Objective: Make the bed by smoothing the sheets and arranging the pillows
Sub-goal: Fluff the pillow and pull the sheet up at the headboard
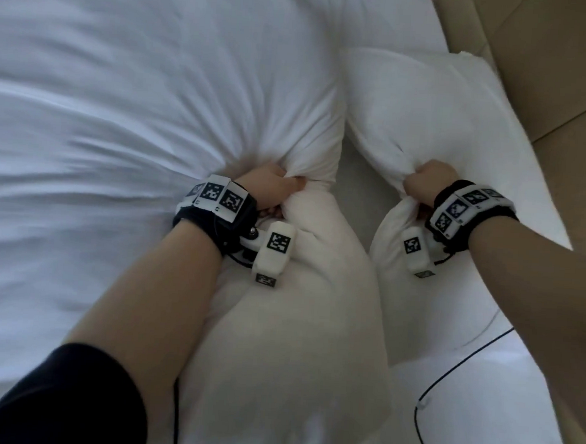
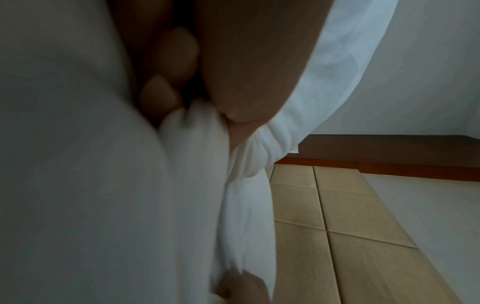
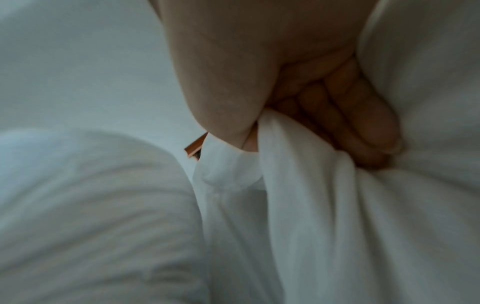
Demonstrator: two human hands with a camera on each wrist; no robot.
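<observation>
Each fist bunches white fabric: the left hand (image 1: 273, 186) grips one pillow (image 1: 223, 97), the right hand (image 1: 424, 182) another pillow (image 1: 429, 103). Best to lift both evenly, then set them flat against the headboard (image 1: 551, 66).

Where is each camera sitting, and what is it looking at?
Head: on the person's head, looking down at both forearms, the left hand and right hand gripping white pillows.
Left wrist: on the left wrist, along the curled fingers into the bunched pillow, tan padded panels beyond.
Right wrist: on the right wrist, along the fingers into white fabric.
Shared: head and left wrist both show the panels.
</observation>
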